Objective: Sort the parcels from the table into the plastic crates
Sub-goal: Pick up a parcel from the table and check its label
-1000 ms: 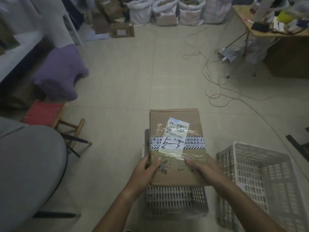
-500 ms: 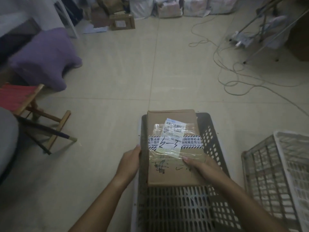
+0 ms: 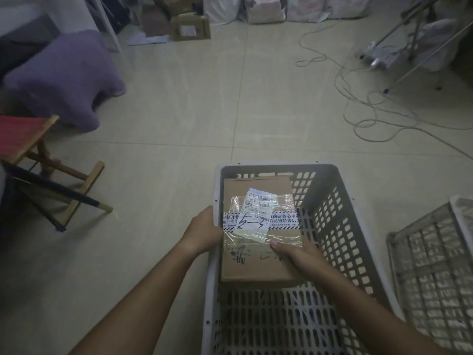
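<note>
A brown cardboard parcel (image 3: 258, 262) with a white label, clear tape and striped printed tape is inside the grey plastic crate (image 3: 340, 201) on the floor, low against the crate's left wall. My left hand (image 3: 203, 233) grips its left edge, reaching over the crate's left rim. My right hand (image 3: 298, 254) holds its right side, thumb on top. Whether the parcel rests on the crate's bottom I cannot tell. A second, lighter crate (image 3: 435, 265) stands to the right.
A folding wooden stool with a red seat (image 3: 38, 155) stands at the left, a purple cushion (image 3: 64, 78) behind it. Loose cables (image 3: 371, 116) lie on the tiled floor at the right. Boxes (image 3: 190, 28) and white sacks line the far wall.
The parcel has gone down from above the grey crate into it, both hands following. The view has tilted down and moved nearer to the crate.
</note>
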